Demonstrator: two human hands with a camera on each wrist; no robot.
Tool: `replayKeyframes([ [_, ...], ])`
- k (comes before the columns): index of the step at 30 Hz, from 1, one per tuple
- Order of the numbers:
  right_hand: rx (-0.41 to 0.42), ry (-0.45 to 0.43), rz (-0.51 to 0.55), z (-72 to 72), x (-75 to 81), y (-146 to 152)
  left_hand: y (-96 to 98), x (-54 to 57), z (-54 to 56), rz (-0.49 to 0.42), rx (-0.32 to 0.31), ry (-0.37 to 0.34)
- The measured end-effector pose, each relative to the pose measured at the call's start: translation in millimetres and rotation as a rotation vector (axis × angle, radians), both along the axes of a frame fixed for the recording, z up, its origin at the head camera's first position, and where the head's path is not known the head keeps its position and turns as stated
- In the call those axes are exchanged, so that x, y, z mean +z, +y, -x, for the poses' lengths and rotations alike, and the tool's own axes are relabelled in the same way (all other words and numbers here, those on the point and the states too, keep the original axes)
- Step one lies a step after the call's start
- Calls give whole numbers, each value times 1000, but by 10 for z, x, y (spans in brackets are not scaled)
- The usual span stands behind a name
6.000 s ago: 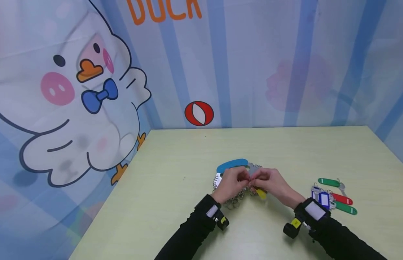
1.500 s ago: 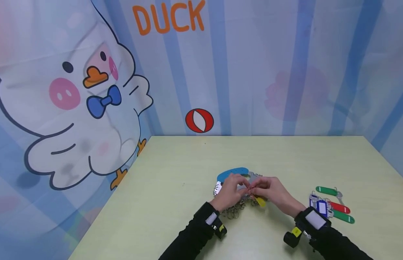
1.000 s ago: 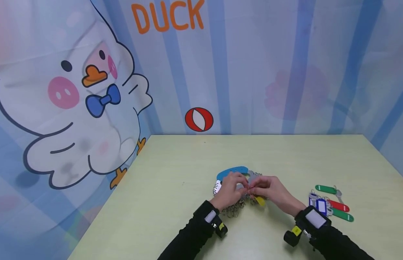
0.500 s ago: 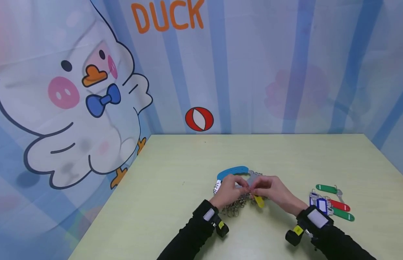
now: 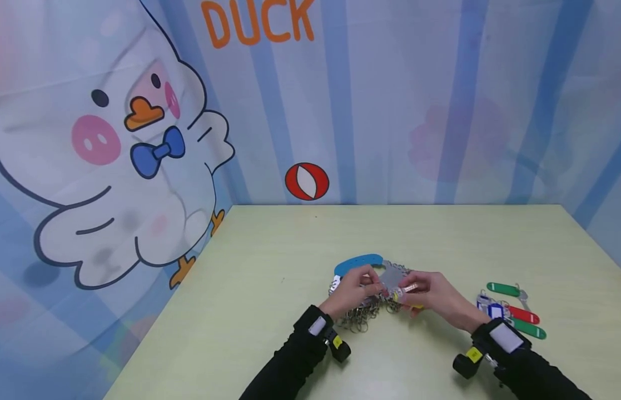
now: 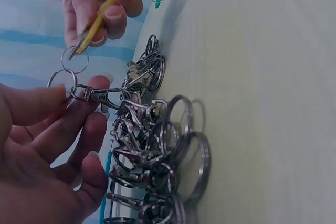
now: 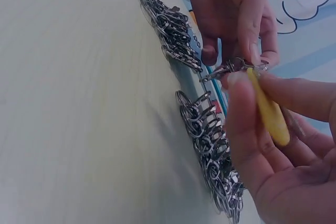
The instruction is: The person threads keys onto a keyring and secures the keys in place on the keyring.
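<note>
Two rings (image 6: 73, 76): overlapping, linkage unclear
Left hand (image 5: 349, 293): pinching one ring, clasp (image 6: 100, 96) attached
Right hand (image 5: 440, 294): pinching the yellow tag (image 6: 98, 23)
Tag's place: above the worktop (image 5: 240, 311), between its left and right edges
Clasp cluster (image 5: 357, 320): beneath the hands
Red tag (image 5: 524, 315): towards the worktop's right edge

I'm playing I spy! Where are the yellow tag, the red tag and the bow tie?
Yellow tag (image 7: 271, 114), right wrist view, middle of its body.
Red tag (image 5: 523, 315), head view, middle of its body.
Bow tie (image 5: 162, 150), head view, its knot.
</note>
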State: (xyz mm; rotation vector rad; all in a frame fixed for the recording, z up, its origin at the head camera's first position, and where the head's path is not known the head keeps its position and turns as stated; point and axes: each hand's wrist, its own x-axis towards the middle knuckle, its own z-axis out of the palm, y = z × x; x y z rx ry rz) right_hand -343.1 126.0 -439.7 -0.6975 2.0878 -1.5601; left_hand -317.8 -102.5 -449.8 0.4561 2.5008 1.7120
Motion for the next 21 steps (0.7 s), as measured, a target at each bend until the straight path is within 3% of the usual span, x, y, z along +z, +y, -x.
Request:
replayKeyframes([
  [11,-78,11,-19,8,-16,45,53,19,-26,81,-62,49],
  [21,-85,55,-55,35,-16,43,80,49,-20,134,-54,80],
])
